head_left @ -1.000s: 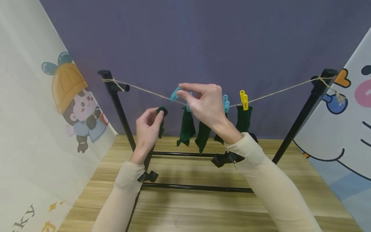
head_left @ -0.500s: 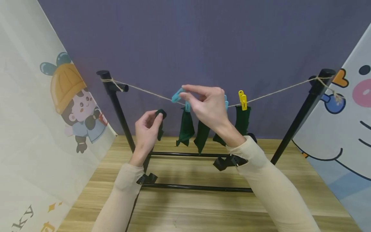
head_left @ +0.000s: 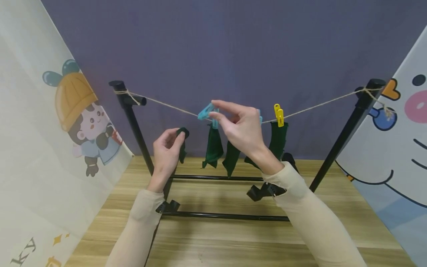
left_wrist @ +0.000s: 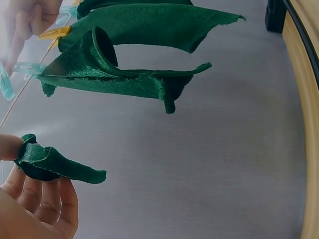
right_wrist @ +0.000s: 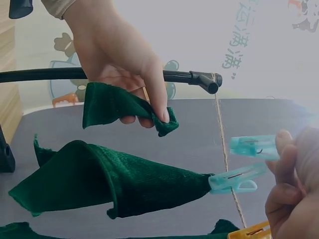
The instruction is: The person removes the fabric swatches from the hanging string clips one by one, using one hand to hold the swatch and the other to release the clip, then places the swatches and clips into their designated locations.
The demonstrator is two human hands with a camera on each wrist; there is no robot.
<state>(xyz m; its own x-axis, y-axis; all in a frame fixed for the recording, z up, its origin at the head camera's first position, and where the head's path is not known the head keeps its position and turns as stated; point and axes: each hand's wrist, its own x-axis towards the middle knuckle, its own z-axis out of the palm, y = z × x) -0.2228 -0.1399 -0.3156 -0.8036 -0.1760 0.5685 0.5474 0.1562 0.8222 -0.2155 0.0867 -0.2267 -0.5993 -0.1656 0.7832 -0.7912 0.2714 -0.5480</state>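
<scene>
My left hand (head_left: 166,152) pinches a small piece of dark green cloth (head_left: 182,148) between thumb and fingers, left of and below the clothesline (head_left: 166,105). The cloth's free end (left_wrist: 82,172) sticks out past the fingers in the left wrist view. Between thumb and forefinger, my right hand (head_left: 245,128) holds a light blue clothespin (right_wrist: 254,145), its tip close beside the string. Just beyond it, another blue clothespin (right_wrist: 234,179) clips a folded green cloth (right_wrist: 149,181) to the line. The right hand partly hides the pegs behind it in the head view.
More green cloths (head_left: 231,157) hang to the right, one under a yellow clothespin (head_left: 279,115). Black posts (head_left: 131,122) hold up the string at both ends. Low black bars (head_left: 227,216) cross above the wooden table (head_left: 213,244). A purple-grey backdrop (head_left: 233,48) stands behind.
In the head view, the right hand and its clothespin have shifted slightly right and down. The left hand with the cloth has sunk a little and drifted left. Both grips stay the same.
</scene>
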